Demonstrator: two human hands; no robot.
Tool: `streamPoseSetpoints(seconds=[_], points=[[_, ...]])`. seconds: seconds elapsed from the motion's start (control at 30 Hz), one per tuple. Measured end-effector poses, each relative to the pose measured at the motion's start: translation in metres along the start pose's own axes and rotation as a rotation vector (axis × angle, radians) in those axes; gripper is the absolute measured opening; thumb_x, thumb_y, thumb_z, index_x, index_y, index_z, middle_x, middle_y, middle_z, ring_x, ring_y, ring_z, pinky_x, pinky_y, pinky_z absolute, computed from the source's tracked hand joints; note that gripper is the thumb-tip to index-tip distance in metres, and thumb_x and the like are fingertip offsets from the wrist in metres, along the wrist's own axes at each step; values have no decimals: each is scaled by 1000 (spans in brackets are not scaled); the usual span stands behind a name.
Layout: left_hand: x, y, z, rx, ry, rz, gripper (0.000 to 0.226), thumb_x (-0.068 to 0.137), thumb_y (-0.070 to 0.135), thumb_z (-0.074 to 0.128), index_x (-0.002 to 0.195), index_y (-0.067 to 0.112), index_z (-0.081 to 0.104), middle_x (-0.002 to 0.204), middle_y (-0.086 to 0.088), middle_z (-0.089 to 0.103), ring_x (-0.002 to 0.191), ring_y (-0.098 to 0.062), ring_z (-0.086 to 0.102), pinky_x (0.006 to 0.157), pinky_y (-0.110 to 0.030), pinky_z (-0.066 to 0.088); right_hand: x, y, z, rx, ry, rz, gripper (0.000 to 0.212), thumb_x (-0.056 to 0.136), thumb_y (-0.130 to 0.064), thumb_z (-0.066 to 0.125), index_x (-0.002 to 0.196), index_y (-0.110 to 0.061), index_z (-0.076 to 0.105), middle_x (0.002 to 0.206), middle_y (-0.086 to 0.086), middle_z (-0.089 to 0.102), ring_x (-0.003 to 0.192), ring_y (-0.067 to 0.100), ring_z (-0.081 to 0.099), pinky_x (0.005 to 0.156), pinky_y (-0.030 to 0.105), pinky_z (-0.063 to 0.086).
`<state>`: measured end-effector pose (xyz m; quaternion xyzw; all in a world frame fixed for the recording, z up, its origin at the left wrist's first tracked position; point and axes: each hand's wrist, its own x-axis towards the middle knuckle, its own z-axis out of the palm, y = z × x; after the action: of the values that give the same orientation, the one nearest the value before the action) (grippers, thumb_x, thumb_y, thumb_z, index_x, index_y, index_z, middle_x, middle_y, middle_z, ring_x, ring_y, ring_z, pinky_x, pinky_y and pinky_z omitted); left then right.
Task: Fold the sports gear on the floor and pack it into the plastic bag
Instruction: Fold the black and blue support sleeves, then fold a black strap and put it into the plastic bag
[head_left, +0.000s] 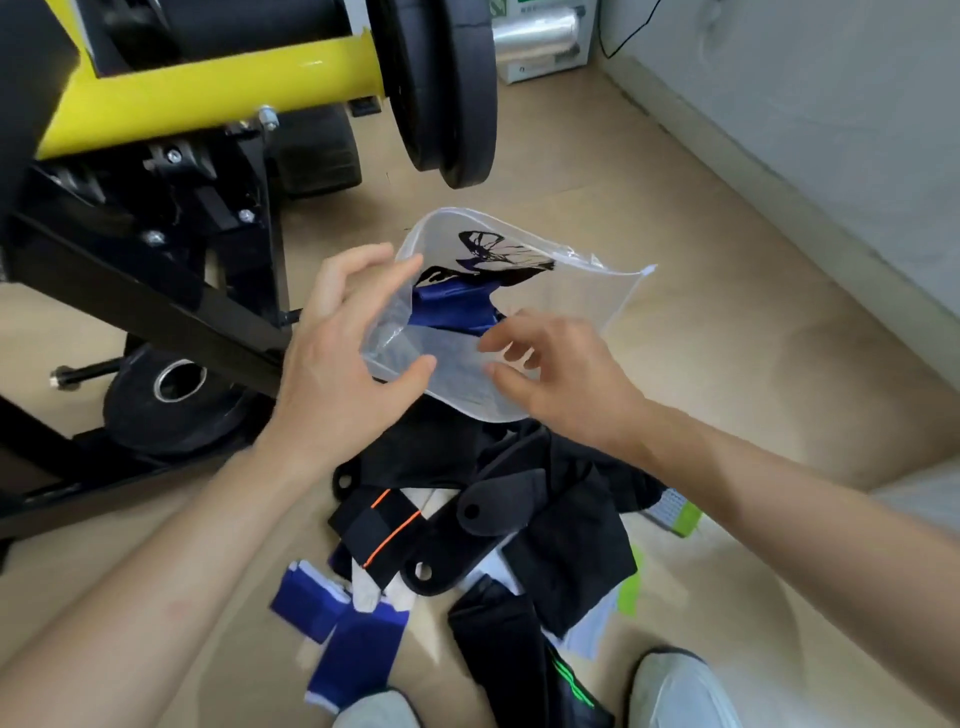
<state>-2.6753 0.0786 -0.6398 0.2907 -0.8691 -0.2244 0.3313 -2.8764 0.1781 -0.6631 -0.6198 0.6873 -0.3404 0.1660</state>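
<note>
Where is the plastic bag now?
Head view, centre: the plastic bag is between the left hand and right hand, above the dark gear pile on the floor.

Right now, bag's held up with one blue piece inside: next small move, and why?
Probably lower the right hand to the blue wrist supports: the left hand holds the plastic bag, and the gear pile lies unpacked.

Bright, even light, src not in view. Only soft shade on the floor (727, 415) under the clothes pile (519, 519) just below the plastic bag (597, 296). Glare streak on yellow bar (208, 88) up-left of bag; foil roll (535, 31) above it shines. Left hand (337, 358) & right hand (566, 379) at bag smeared w/ motion blur. Wall (831, 130) right of bag bows, wide-angle.
</note>
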Motion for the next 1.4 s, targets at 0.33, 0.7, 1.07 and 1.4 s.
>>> streamPoseSetpoints(seconds=[0.33, 0.7, 1.07, 1.4], points=[[-162, 0, 49, -47, 19, -281, 34, 78, 10, 71, 111, 17, 65, 110, 7, 56, 102, -14, 59, 90, -24, 47, -146, 40, 66, 50, -117, 59, 27, 83, -39, 70, 100, -18, 69, 89, -9, 60, 79, 8, 57, 71, 27, 52], [-225, -56, 84, 330, -478, -537, 81, 76, 36, 85, 148, 35, 49, 159, -4, 29, 127, -36, 34, 105, -49, 41, -182, 74, 138, -654, -612, -115, 91, 64, -56, 82, 142, -25, 45, 117, 3, 55, 102, 28, 52, 83, 40, 48], [-223, -72, 79, 320, -232, -383, 28, 81, 10, 71, 109, 14, 74, 114, -4, 62, 97, -31, 57, 79, -46, 50, -170, 72, 71, 568, -99, 582, 20, 88, -10, 73, 105, -16, 66, 78, 3, 63, 64, 13, 58, 63, 27, 54], [-190, 13, 101, -46, -634, -298, 75, 72, 71, 64, 138, 34, 56, 127, 18, 63, 117, -7, 55, 97, -33, 45, -157, 55, 46, 1099, 210, 1067, 11, 96, -10, 62, 87, -6, 57, 65, 14, 67, 58, 23, 71, 61, 31, 62]])
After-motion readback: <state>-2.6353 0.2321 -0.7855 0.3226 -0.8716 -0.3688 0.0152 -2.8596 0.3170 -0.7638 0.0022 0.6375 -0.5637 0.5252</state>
